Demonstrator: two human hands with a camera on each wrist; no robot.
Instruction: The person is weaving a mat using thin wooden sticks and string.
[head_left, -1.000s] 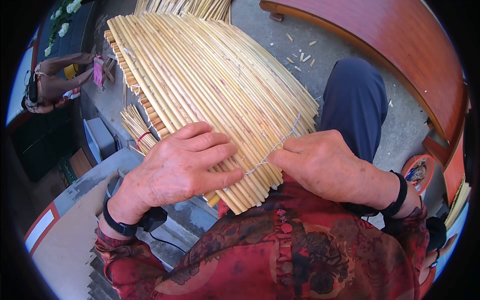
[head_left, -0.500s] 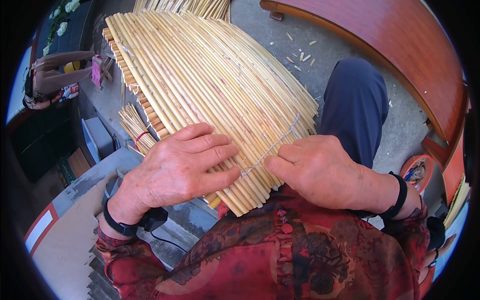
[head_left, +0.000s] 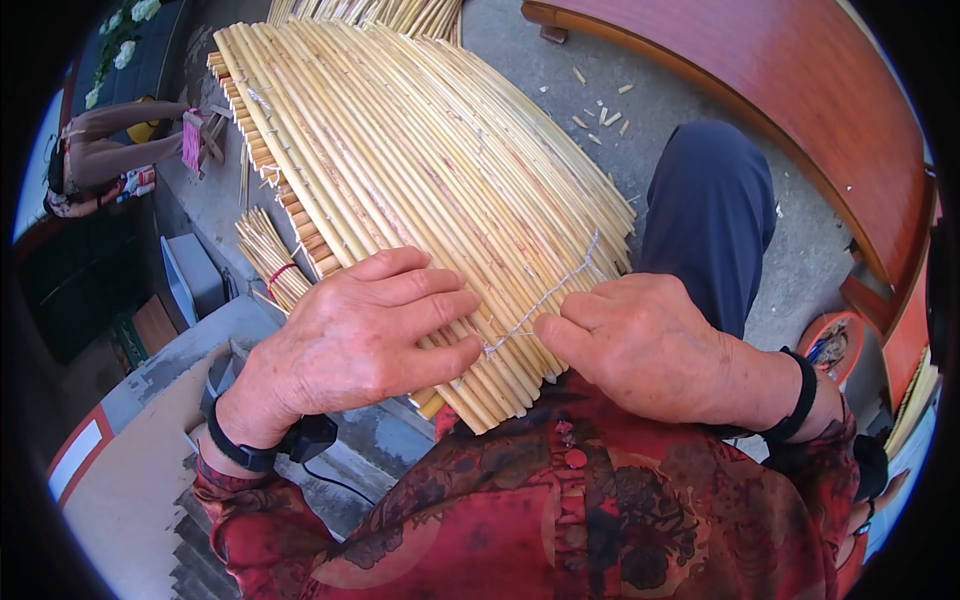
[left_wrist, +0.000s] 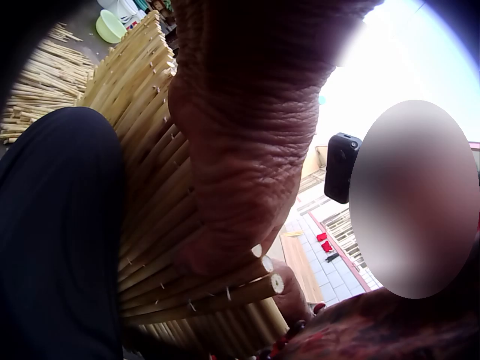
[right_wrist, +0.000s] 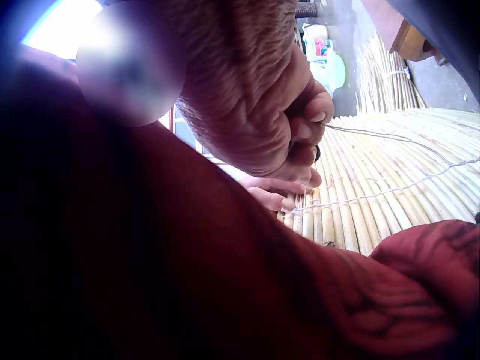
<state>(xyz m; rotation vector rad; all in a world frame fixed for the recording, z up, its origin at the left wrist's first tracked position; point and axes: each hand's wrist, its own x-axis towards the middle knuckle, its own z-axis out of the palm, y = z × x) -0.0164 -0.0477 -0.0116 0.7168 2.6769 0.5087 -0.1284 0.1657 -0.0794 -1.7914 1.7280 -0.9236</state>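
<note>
A mat of straw-coloured reeds slopes across the lap, its rods tied side by side. My left hand rests on its near left part, fingers spread over the rods and thumb tip at the end of a pale twisted cord. That cord crosses the rods near the mat's lower edge. My right hand has its fingers curled beside the cord, over the lower right edge. In the right wrist view it pinches a thin string that runs out over the mat. Cut reed ends show below the left hand.
A bundle of reeds tied in red lies at the left, near a grey-blue bin. A reddish wooden table curves across the upper right. Reed scraps litter the floor. Another person is at far left.
My right hand has shifted slightly down and drawn the thin string a little away from the mat. The left hand stays almost in place on the rods.
</note>
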